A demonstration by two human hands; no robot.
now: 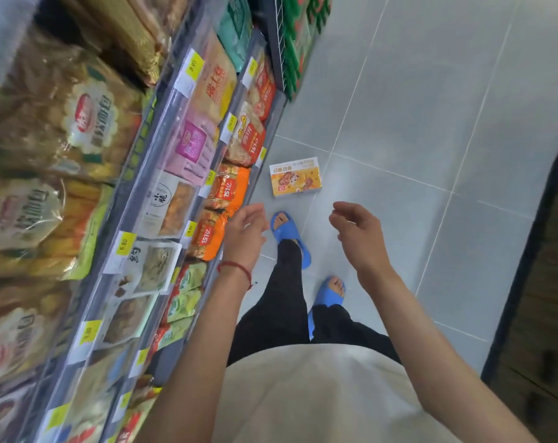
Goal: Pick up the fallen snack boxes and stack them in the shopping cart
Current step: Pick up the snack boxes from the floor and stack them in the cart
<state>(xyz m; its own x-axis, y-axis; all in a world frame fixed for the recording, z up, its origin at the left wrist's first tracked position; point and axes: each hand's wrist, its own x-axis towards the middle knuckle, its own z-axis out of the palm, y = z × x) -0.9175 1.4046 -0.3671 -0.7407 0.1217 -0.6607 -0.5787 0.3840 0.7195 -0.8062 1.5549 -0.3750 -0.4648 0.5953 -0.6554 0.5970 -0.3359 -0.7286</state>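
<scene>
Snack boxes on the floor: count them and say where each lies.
1. The snack box lies flat on the tile floor, beside the bottom shelf, ahead of the forward blue sandal. More may lie out of view.

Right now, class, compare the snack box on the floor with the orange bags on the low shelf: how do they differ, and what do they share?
The snack box lies flat and alone on the floor tiles; the orange bags sit packed side by side on the shelf. The snack box is a flat-sided carton; the orange bags are soft, crinkled packets. Both are orange-toned snack packs.
</scene>
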